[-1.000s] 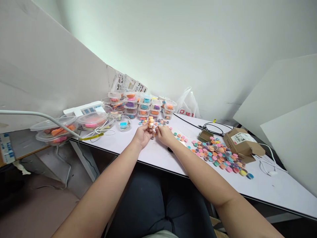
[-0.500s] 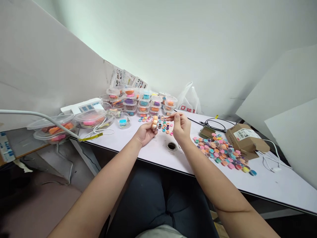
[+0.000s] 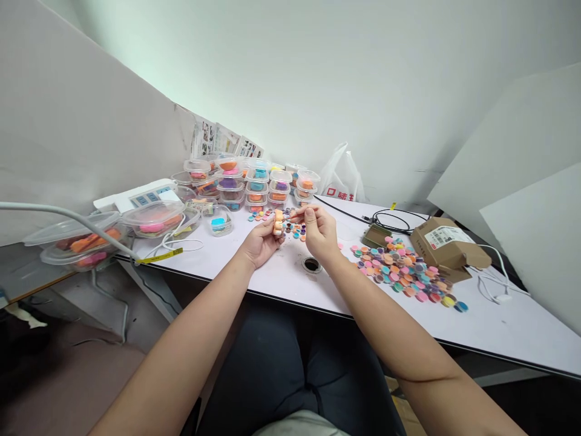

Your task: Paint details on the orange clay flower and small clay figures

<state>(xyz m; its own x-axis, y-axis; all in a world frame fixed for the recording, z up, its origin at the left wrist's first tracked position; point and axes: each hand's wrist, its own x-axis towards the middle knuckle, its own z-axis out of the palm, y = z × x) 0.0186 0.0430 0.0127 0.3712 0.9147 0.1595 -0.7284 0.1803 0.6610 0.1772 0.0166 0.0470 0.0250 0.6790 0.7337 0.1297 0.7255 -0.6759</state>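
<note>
Pinched in my left hand (image 3: 262, 245) is a small lumpy figurine (image 3: 278, 223), orange above and whitish at the bottom, held upright over the table. My right hand (image 3: 321, 231) is closed around a thin brush-like stick (image 3: 297, 212). Its tip points left and reaches close to the figurine; whether they touch I cannot tell. Behind and below both hands lie small coloured round pieces (image 3: 299, 230), partly hidden by my fingers. A round, dark cable hole (image 3: 312, 264) in the tabletop is just below my right hand.
Stacked clear tubs (image 3: 231, 188) with coloured contents line the back left, beside larger tubs (image 3: 154, 218) and a power strip (image 3: 140, 195). Right of my forearm spreads a pile of coloured rounds (image 3: 403, 266), near an open cardboard box (image 3: 442, 242) and a black cable (image 3: 394, 221).
My right hand has come left and a little down, bringing the stick closer to the figurine. My left hand still holds the figurine. The whole view has shifted slightly.
</note>
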